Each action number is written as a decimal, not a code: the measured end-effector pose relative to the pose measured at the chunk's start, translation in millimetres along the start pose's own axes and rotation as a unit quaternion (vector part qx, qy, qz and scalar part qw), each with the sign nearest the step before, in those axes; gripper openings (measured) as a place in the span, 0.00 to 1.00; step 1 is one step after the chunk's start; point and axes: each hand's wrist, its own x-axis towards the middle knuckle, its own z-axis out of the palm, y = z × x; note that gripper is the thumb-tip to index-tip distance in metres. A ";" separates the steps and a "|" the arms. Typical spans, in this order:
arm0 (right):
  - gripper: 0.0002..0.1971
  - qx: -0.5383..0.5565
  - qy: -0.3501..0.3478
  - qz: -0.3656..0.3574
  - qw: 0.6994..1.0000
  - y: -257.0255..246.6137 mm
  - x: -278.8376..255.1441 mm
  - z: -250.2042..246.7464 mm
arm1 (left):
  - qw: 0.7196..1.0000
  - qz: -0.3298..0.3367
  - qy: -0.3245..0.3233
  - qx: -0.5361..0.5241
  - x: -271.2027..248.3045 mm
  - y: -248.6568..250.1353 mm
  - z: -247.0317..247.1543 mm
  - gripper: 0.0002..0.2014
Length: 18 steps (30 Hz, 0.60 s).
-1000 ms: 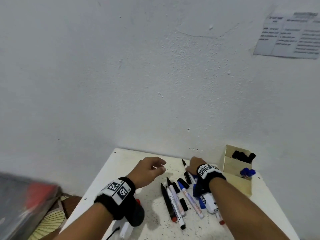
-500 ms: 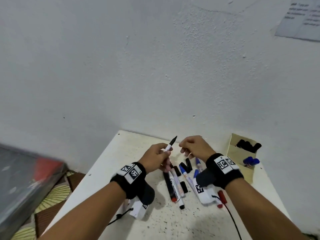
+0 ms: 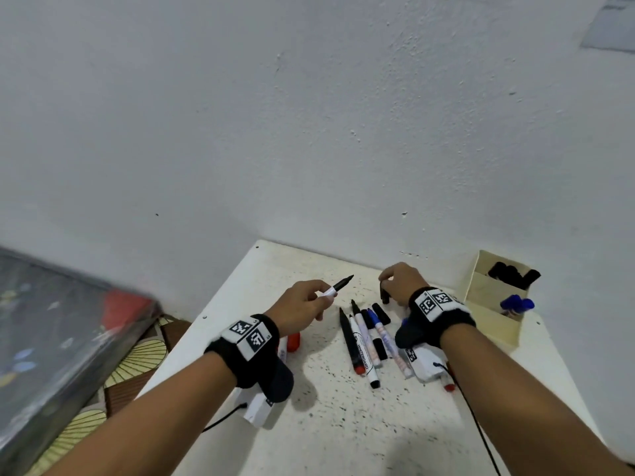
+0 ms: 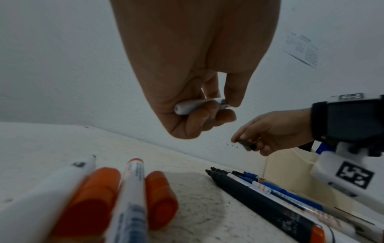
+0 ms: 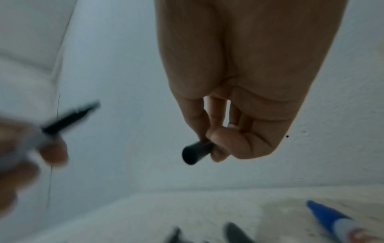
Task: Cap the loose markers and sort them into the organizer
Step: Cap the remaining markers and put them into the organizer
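Observation:
My left hand grips an uncapped black-tipped white marker above the table, its tip pointing up and right; its white barrel shows between the curled fingers. To its right my right hand pinches a black cap by one end, also seen as the black cap just above the pile. Between the hands several uncapped markers and loose black caps lie on the white table. The cardboard organizer stands at the back right with black and blue markers in it.
Red caps and two more markers lie under my left wrist near the table's left edge. A white wall rises right behind the table. A dark box and a patterned floor lie off to the left.
The hands have drawn apart: my left hand moved left with the marker, and my right hand went down to the pile and now pinches a black cap.

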 end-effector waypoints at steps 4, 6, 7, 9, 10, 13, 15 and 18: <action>0.07 0.302 0.046 0.003 0.952 -0.6 -36.7 -13.5 | 1.000 0.015 -0.010 0.020 -9.4 -0.4 -2.1 0.08; 0.06 0.388 0.059 -0.007 0.920 1.6 -60.1 -15.7 | 0.999 0.023 -0.017 0.015 -12.7 0.5 1.0 0.08; 0.05 0.405 0.065 -0.015 0.912 2.9 -69.5 -15.1 | 0.999 0.024 -0.018 0.010 -13.7 0.5 2.5 0.08; 0.05 0.425 0.081 -0.025 0.901 7.8 -85.1 -13.2 | 0.999 0.026 -0.022 0.009 -15.6 1.4 6.7 0.08; 0.06 0.431 0.084 -0.028 0.898 9.7 -90.9 -12.3 | 0.999 0.027 -0.024 0.011 -16.5 1.5 8.4 0.08; 0.06 0.460 0.084 -0.034 0.883 13.6 -103.9 -11.8 | 0.999 0.029 -0.026 0.019 -18.4 1.9 12.2 0.09; 0.06 0.473 0.087 -0.038 0.876 13.4 -109.6 -13.4 | 0.999 0.031 -0.021 0.016 -19.3 1.8 13.5 0.09; 0.06 0.472 0.085 -0.045 0.877 9.9 -114.4 -13.2 | 0.999 0.044 -0.015 0.013 -22.1 6.0 15.8 0.10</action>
